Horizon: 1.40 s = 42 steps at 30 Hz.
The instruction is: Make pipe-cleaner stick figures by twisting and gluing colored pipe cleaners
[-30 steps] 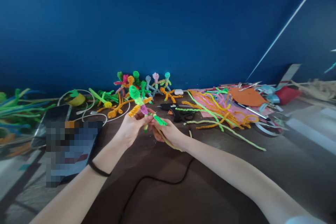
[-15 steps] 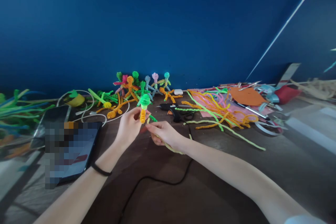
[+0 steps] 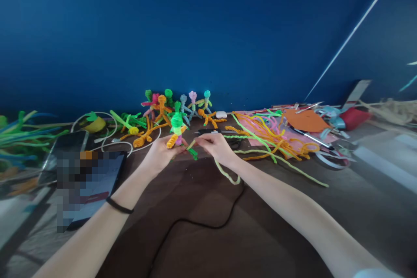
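Note:
Between the fingers of my left hand (image 3: 160, 153) is a small pipe cleaner figure (image 3: 177, 125) with a green head, a pale green middle and orange, pink and green parts. My right hand (image 3: 215, 147) pinches a pale yellow-green pipe cleaner (image 3: 225, 175), whose long end hangs below the palm in a loop. Its other end runs to the figure beside my left fingertips. Where it meets the figure is partly hidden by the fingers. Both hands are above the dark table.
Several finished-looking pipe cleaner figures (image 3: 162, 106) stand along the blue wall. A glue gun (image 3: 208, 131) lies behind my right hand, its black cord (image 3: 202, 225) crossing the table. Loose pipe cleaners (image 3: 276, 139) lie at right, a tablet (image 3: 97, 195) and phone (image 3: 67, 152) at left.
My right hand has moved right and slightly up, away from my left hand, drawing the pale pipe cleaner with it. The figure has tilted, its orange part now pointing lower left.

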Tool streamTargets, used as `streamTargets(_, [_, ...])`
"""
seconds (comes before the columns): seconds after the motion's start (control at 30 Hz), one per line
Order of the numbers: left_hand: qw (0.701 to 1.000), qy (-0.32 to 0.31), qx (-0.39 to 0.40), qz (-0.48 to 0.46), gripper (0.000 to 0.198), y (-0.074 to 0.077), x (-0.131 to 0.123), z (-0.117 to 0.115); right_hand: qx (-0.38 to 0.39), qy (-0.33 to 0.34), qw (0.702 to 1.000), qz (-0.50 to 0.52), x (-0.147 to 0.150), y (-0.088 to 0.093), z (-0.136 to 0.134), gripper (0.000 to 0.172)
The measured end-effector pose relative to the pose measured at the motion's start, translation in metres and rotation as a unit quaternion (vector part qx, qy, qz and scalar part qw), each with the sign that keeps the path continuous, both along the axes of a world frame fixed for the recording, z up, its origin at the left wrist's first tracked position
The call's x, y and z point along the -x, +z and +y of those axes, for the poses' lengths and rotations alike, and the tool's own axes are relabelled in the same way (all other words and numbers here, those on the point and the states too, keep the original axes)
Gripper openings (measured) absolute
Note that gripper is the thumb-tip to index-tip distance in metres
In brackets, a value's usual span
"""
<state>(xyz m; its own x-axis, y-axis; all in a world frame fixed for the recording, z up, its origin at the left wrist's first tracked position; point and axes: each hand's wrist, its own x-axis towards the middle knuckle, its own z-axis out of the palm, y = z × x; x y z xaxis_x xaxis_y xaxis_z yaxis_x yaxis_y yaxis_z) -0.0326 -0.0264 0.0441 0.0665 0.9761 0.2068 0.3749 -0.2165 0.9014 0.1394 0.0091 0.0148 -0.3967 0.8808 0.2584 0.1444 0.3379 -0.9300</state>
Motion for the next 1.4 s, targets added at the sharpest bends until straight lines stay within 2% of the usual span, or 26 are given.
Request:
streamTargets(0.2, [0.983, -0.003, 0.054, -0.178, 0.013, -0.002, -0.003, -0.002, 0.093, 0.071, 0.990, 0.082, 0.004, -0.012, 0.002, 0.030])
streamTargets(0.33, [0.962, 0.007, 0.076, -0.262, 0.019, -0.002, -0.006, -0.002, 0.160, 0.125, 0.970, 0.133, 0.010, -0.015, -0.007, 0.034])
streamTargets(0.47, [0.943, 0.013, 0.078, -0.324, 0.021, -0.002, -0.010, -0.002, 0.191, 0.148, 0.959, 0.151, 0.015, -0.017, -0.014, 0.035])
streamTargets(0.77, [0.950, -0.020, 0.084, -0.301, 0.023, 0.001, -0.011, -0.004, 0.210, 0.141, 0.951, 0.178, 0.015, -0.017, -0.013, 0.034])
streamTargets(0.9, [0.950, -0.035, 0.086, -0.298, 0.021, -0.002, -0.012, -0.005, 0.238, 0.142, 0.940, 0.198, 0.019, -0.017, -0.017, 0.034])
streamTargets(1.0, [0.950, -0.023, 0.073, -0.303, 0.021, -0.006, -0.014, -0.006, 0.252, 0.160, 0.932, 0.203, 0.023, -0.018, -0.021, 0.036])
streamTargets(1.1, [0.962, 0.017, 0.056, -0.266, 0.022, -0.007, -0.016, -0.007, 0.225, 0.173, 0.945, 0.162, 0.024, -0.016, -0.027, 0.036])
streamTargets(1.23, [0.992, 0.102, 0.004, -0.068, 0.018, -0.006, -0.013, -0.007, 0.112, 0.149, 0.982, 0.026, 0.021, -0.007, -0.034, 0.037])
streamTargets(1.33, [0.985, 0.133, -0.036, 0.100, 0.017, -0.006, -0.008, -0.005, -0.005, 0.100, 0.993, -0.067, 0.017, 0.000, -0.035, 0.036])
streamTargets(1.4, [0.976, 0.135, -0.051, 0.165, 0.019, -0.007, -0.004, -0.003, -0.078, 0.067, 0.989, -0.109, 0.015, 0.003, -0.033, 0.031])
